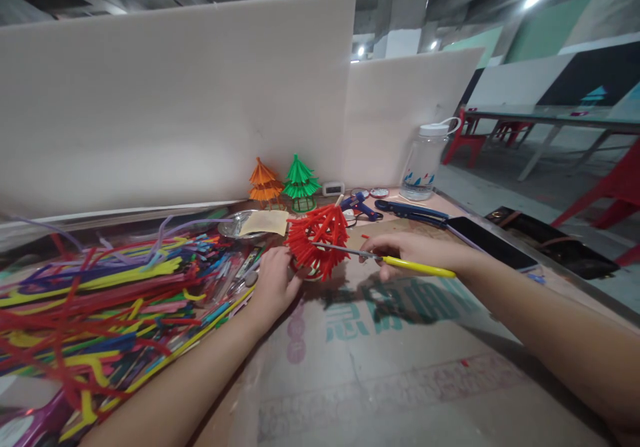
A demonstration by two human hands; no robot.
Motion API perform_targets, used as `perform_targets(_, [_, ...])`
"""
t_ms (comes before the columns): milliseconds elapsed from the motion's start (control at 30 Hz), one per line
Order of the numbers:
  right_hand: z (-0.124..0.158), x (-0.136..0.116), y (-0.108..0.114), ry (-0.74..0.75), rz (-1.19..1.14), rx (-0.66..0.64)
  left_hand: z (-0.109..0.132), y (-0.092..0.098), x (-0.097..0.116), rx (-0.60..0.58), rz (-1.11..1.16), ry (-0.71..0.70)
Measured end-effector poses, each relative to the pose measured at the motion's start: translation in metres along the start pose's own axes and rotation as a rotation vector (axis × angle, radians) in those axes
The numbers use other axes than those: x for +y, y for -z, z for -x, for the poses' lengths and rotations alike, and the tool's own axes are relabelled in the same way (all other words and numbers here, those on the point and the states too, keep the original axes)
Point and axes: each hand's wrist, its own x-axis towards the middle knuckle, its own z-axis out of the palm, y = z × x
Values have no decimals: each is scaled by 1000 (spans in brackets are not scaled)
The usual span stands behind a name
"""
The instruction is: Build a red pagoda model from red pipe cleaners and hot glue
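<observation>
A red layered tree-shaped model point(320, 239) made of fuzzy pipe cleaners stands tilted over the cardboard. My left hand point(277, 279) grips its lower left side, the thumb near its round base. In my right hand point(400, 250) are yellow-handled scissors point(417, 266), seen nearly edge-on. Their thin metal blades reach left across the front of the red model; whether they are closed on a strand cannot be made out. A tiny red piece shows just above the blades, by my right fingers. Behind the red model stand an orange tree model point(265, 184) and a green one point(302, 182).
Many coloured pipe cleaners point(115, 300) are heaped at the left. Printed cardboard point(380, 374) covers the front. Toward the back are a blue glue gun point(364, 206), dark-blue-handled pliers point(413, 212), a phone point(493, 242) and a clear bottle point(424, 164). White panels point(175, 100) rise behind.
</observation>
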Motion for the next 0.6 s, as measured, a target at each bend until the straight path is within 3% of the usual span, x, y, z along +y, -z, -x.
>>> perform_targets(267, [3,-16,0,-102,71,41,0,-1,-1,8,-21,-3])
perform_targets(600, [-1,-14,-2,-115,135,46,1,-1,-2,-19,-12,35])
